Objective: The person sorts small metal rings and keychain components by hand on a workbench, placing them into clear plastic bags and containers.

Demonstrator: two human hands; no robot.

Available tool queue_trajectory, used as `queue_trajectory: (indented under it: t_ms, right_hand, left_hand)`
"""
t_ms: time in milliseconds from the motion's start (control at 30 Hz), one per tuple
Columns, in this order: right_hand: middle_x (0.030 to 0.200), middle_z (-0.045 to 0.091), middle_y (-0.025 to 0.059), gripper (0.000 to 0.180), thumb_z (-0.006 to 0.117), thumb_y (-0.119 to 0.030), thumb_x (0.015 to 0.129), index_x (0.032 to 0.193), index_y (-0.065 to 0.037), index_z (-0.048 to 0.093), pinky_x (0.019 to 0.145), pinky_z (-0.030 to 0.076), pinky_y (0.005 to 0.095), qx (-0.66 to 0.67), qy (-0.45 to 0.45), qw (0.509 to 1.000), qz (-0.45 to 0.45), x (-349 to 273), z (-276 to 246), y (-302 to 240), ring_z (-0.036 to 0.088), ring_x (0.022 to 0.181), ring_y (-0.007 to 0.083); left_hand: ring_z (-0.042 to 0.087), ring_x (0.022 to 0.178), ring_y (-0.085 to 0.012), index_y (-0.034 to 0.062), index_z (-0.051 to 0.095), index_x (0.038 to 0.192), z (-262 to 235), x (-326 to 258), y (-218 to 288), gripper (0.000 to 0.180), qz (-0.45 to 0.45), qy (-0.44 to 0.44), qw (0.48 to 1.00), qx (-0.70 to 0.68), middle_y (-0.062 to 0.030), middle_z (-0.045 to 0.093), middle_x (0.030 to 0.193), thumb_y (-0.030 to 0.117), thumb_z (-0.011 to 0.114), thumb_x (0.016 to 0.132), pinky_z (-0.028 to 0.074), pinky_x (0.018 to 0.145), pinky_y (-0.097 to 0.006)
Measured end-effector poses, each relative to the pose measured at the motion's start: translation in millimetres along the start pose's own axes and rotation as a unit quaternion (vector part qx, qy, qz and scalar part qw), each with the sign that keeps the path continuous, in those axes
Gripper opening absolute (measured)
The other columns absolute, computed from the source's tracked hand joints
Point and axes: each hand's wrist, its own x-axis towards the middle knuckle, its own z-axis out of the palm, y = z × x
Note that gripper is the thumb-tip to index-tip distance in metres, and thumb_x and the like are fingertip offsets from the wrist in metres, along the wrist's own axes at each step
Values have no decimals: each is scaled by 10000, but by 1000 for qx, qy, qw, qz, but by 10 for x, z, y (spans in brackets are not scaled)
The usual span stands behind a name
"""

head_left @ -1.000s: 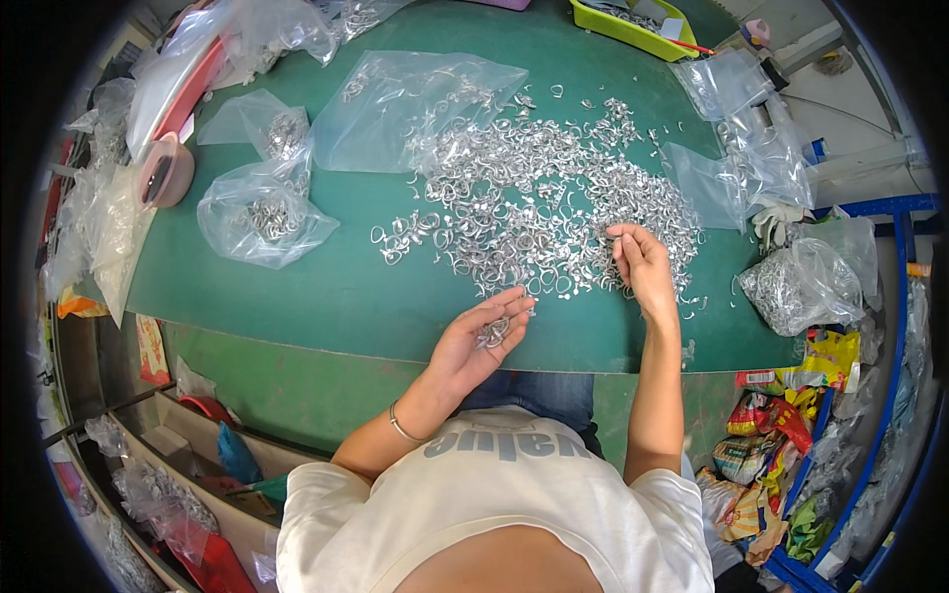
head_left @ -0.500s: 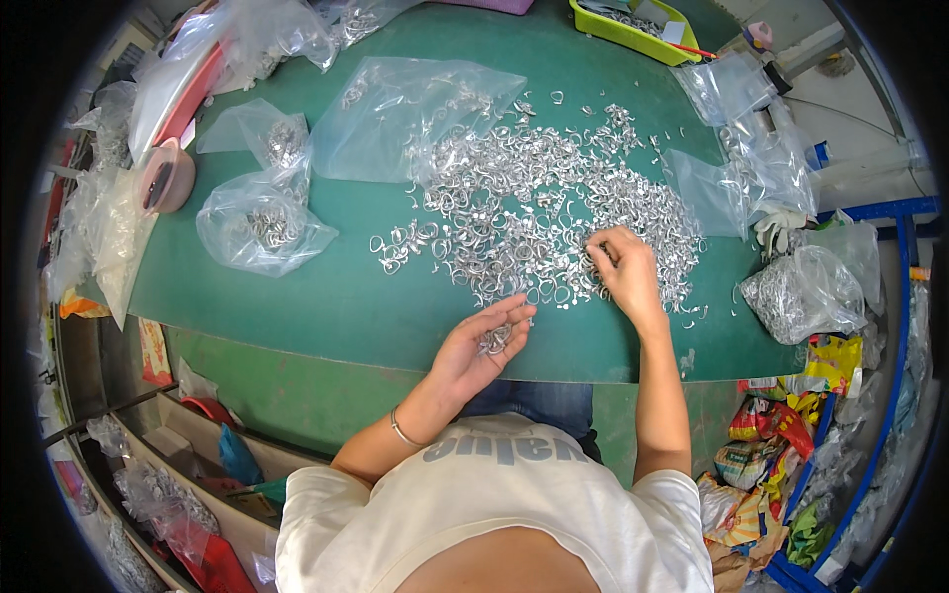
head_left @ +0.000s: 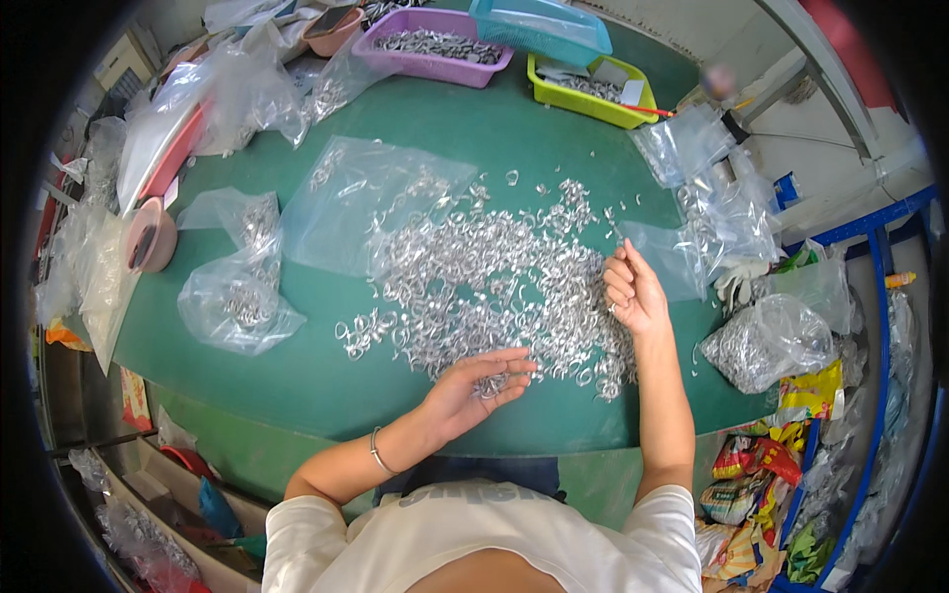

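Green and smooth, our tabletop (head_left: pixel 425 119) bore a sprawling heap of shiny curved metal pieces (head_left: pixel 474 267). At its right side, our right hand (head_left: pixel 638 292) curled inward, contents unclear; our left hand (head_left: pixel 463 393) loosely cupped several silvery rings (head_left: pixel 486 386).

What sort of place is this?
Probably a small workshop or sorting room: a heap of ring-like silver pieces on a green worktable, a purple tray of parts, and a clear bag full of silvery bits.

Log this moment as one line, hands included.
left hand: cupped around small silver pieces | loose silver pile: spread on green table | right hand: curled near pile's right side, contents unclear
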Motion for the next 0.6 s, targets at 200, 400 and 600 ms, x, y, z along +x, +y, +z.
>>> queue_trajectory:
  t_ms: [200, 400, 600]
  right_hand:
    - [585, 491, -13, 176, 614, -162, 853, 970, -40, 662, 409, 306, 272, -581, 215, 722, -309, 860, 12, -1188, 419, 470, 92]
    - [841, 660, 168, 243, 616, -137, 766, 996, -129, 693, 698, 500, 395, -843, 297, 289, -343, 1905, 118, -2038, 639, 774, 313]
    - [1031, 638, 179, 195, 551, -136, 805, 940, -96, 685, 790, 510, 425, -908, 333, 188, -173, 2539, -36, -2444, 630, 936, 331]
  left_hand:
    - [591, 944, -190, -46, 463, 1244, 41, 301, 183, 362, 17, 14, 1000, 13, -157, 575, 1144, 72, 472, 902, 485, 873, -307]
    - [576, 937, -200, -39, 473, 1240, -123, 354, 244, 353, 27, 5, 999, -31, -174, 568, 1158, 68, 468, 903, 472, 883, -330]
    - [579, 871, -233, -70, 501, 1200, -43, 342, 270, 336, -9, 53, 998, -45, -197, 592, 1071, 49, 480, 887, 480, 822, -320]
